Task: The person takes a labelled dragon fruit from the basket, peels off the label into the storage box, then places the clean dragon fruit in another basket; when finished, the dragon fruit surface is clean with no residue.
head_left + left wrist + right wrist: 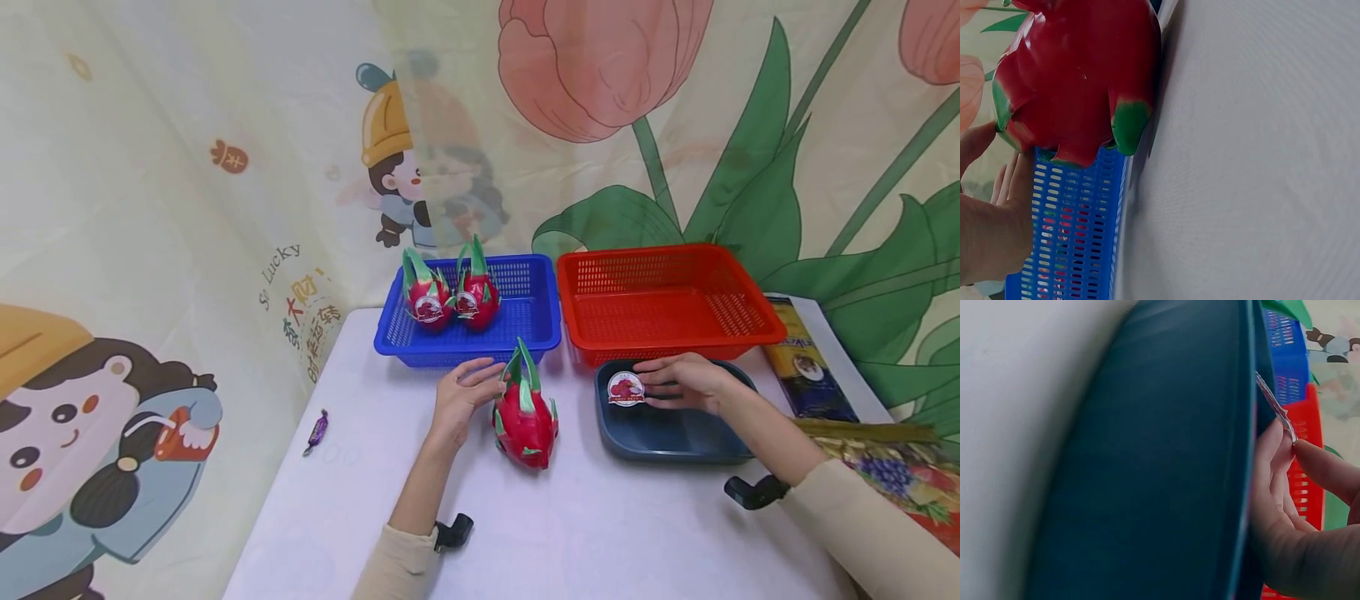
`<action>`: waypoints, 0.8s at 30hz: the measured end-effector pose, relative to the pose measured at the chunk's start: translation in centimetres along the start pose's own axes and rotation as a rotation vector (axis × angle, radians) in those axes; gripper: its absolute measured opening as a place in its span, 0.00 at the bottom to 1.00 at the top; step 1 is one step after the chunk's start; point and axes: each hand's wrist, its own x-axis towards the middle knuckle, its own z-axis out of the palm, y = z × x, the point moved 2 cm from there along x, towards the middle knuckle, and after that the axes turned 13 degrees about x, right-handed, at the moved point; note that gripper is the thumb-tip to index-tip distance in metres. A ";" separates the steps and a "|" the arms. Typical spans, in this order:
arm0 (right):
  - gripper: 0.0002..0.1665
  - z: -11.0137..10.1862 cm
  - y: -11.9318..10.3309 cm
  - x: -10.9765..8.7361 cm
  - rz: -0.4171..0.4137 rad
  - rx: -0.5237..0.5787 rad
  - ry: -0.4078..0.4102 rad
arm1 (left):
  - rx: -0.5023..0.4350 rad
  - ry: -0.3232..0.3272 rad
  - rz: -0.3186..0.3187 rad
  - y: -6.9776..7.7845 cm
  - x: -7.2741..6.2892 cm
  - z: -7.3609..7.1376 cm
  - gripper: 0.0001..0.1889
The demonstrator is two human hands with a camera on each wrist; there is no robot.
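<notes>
My left hand is at the upper left of a red toy dragon fruit with green leaf tips, on the white table. In the left wrist view, the thumb and fingers grip the side of the dragon fruit by a green tip; part of the fingers is hidden behind it. My right hand pinches a round dragon fruit label by its edge, over a dark blue-grey tray. The right wrist view has the label edge-on between thumb and fingertips.
A blue basket behind holds two labelled dragon fruits. Beside it stands a red basket. A purple wrapped candy lies at the left edge. A yellow and dark packet and a fruit-printed bag are at the right.
</notes>
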 end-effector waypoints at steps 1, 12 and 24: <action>0.22 0.0 0.1 0.1 0.011 0.015 -0.003 | 0.002 0.001 0.000 0.0 0.0 0.0 0.28; 0.23 0.0 1.1 1.2 0.052 0.004 -0.025 | 0.013 0.015 0.000 0.0 -0.1 0.1 0.26; 0.31 -0.1 1.7 0.9 0.018 -0.136 0.018 | 0.029 0.013 0.008 -0.1 -0.1 0.0 0.26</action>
